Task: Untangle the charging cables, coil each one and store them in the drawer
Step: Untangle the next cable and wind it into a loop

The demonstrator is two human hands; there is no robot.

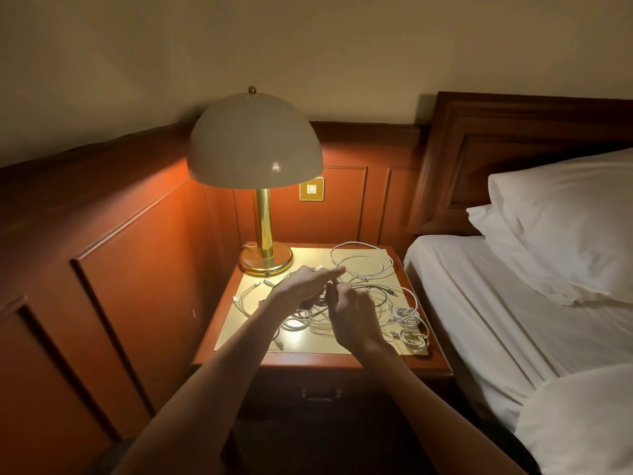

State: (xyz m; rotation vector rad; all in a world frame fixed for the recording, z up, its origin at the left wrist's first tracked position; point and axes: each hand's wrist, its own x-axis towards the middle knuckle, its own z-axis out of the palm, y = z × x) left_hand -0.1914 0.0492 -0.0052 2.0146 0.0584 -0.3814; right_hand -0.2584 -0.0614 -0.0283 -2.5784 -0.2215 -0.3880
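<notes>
Dark red-brown wood wall panelling fills the left side. A lit table lamp with a cream dome shade and brass stem stands on the back left corner of the red-brown wooden nightstand with a pale yellow top.

The left hand hovers over the tangled white and dark charging cables, which are spread across the nightstand top. Its fingers are straight and together; I cannot tell whether it pinches a strand.

The right hand is just beside the left hand, fingers curled, tips pinching a strand of the tangle.

The closed dark drawer with a metal handle sits below. A bed with white sheets and pillows is on the right.
</notes>
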